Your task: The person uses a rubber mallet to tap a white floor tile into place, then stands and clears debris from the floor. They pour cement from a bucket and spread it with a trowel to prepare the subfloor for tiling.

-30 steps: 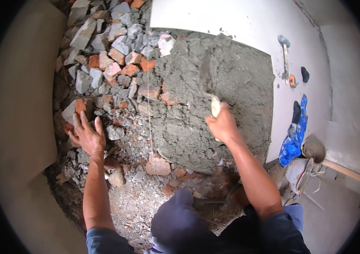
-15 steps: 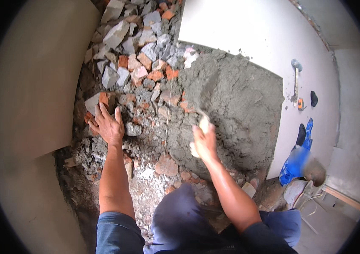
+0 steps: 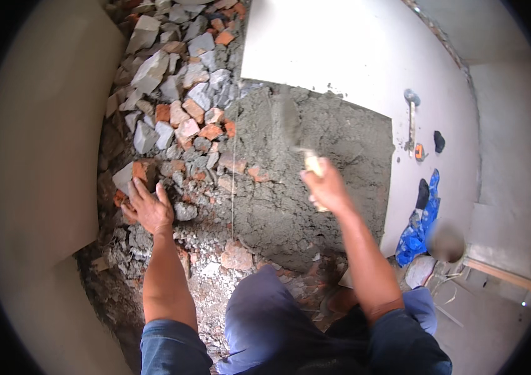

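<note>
My right hand [image 3: 328, 187] is closed around the pale handle of a trowel [image 3: 311, 164]. Its blade, smeared by motion, lies over a bed of wet grey mortar [image 3: 353, 150]. On the left, my left hand [image 3: 153, 209] rests with fingers spread against a broken brick chunk [image 3: 143, 171], part grey and part orange. A thin string line [image 3: 234, 181] runs along the left part of the mortar. Beyond the bed is a large white tile [image 3: 315, 44] with a straight edge toward the mortar.
Broken brick and concrete rubble [image 3: 153, 72] is heaped at the far left, beside a beige wall [image 3: 46, 125]. A mallet [image 3: 411, 119], an orange tape measure [image 3: 420, 151] and a blue plastic bag [image 3: 412, 244] lie on tile at right. A round container [image 3: 445, 242] stands close to the bag.
My right hand has swept the trowel to the right over the mortar, whose surface looks flatter and more spread. My left hand stays at the brick chunk. The whole view has shifted slightly.
</note>
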Motion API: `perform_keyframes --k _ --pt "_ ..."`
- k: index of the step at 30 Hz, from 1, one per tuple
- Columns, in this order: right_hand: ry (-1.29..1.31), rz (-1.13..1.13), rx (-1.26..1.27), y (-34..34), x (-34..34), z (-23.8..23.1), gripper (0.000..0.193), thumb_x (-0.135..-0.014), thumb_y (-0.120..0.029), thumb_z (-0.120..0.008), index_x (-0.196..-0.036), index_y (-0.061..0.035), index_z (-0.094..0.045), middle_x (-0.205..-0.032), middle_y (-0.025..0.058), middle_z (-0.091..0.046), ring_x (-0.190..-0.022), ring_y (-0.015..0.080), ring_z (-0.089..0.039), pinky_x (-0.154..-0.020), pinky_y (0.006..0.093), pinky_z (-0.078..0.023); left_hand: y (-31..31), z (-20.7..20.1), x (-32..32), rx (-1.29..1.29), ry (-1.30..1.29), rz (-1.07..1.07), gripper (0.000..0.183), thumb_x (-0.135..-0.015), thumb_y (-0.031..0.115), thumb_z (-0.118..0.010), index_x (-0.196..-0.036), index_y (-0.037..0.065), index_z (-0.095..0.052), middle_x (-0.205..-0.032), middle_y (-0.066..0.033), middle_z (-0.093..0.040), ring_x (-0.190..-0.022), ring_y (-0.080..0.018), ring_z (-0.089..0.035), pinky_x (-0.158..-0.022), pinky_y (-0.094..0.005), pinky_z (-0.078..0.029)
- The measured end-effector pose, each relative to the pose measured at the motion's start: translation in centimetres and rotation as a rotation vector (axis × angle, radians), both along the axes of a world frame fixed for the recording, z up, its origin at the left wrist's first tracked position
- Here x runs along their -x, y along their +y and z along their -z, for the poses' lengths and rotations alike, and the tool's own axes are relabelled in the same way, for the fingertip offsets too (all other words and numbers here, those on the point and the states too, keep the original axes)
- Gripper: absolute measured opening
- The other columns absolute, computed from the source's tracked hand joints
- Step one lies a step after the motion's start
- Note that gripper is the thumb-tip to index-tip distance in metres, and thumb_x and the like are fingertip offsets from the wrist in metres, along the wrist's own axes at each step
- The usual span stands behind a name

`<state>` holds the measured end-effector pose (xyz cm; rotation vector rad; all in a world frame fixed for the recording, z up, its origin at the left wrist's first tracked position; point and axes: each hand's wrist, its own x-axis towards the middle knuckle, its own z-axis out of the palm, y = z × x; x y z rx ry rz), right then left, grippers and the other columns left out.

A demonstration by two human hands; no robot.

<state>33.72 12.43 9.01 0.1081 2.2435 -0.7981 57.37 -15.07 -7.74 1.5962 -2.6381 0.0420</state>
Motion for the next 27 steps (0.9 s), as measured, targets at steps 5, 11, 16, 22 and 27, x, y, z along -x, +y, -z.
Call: perform_keyframes --k 5,11,16,22,27 --pt "0.085 0.283 0.057 6.8 9.6 -0.1 0.036 -0.090 -0.026 -0.063 -0.112 -0.0027 -0.046 -0.077 0.0071 -0.055 -0.050 0.0117 -0.054 -0.039 0.0254 -0.047 0.0 0.3 -0.1 -0.021 0.003 -0.007 0.065 -0.097 0.053 -0.034 -0.148 0.013 -0.029 -0.149 -0.0120 -0.032 -0.137 -0.0272 -0.031 -0.115 -0.0551 -0.009" --pt "0.067 0.285 0.065 4.4 6.9 4.3 0.037 -0.088 -0.026 -0.064 -0.113 -0.0029 -0.048 -0.078 0.0073 -0.055 -0.053 0.0127 -0.055 -0.043 0.0274 -0.050 -0.2 0.5 -0.2 -0.007 0.026 0.001 0.065 -0.097 0.053 -0.034 -0.148 0.013 -0.028 -0.149 -0.0118 -0.032 -0.138 -0.0268 -0.030 -0.115 -0.0553 -0.009" --pt "0.137 -0.154 -0.177 -1.2 2.9 4.6 0.045 -0.088 -0.030 -0.061 -0.121 -0.0019 -0.047 -0.079 0.0081 -0.056 -0.055 0.0161 -0.056 -0.051 0.0327 -0.049 -0.2 0.6 -0.3 0.007 -0.003 0.004 0.064 -0.097 0.053 -0.035 -0.148 0.013 -0.029 -0.149 -0.0121 -0.032 -0.138 -0.0266 -0.030 -0.115 -0.0552 -0.010" --pt "0.006 -0.062 -0.113 6.3 -0.6 -1.4 0.050 -0.087 -0.028 -0.059 -0.124 0.0020 -0.047 -0.092 0.0149 -0.062 -0.066 0.0223 -0.062 -0.062 0.0357 -0.051 -0.3 0.7 -0.2 0.038 -0.022 0.026 0.065 -0.098 0.055 -0.033 -0.147 0.012 -0.030 -0.148 -0.0131 -0.033 -0.137 -0.0261 -0.031 -0.114 -0.0550 -0.012" --pt "-0.055 0.675 -0.018 15.6 -12.6 -2.4 0.023 -0.088 -0.014 -0.061 -0.105 -0.0038 -0.049 -0.067 0.0037 -0.052 -0.047 0.0121 -0.052 -0.040 0.0262 -0.043 -0.3 0.9 -0.4 0.035 0.023 0.037 0.067 -0.097 0.057 -0.030 -0.148 0.013 -0.029 -0.149 -0.0122 -0.032 -0.138 -0.0262 -0.030 -0.115 -0.0547 -0.010"
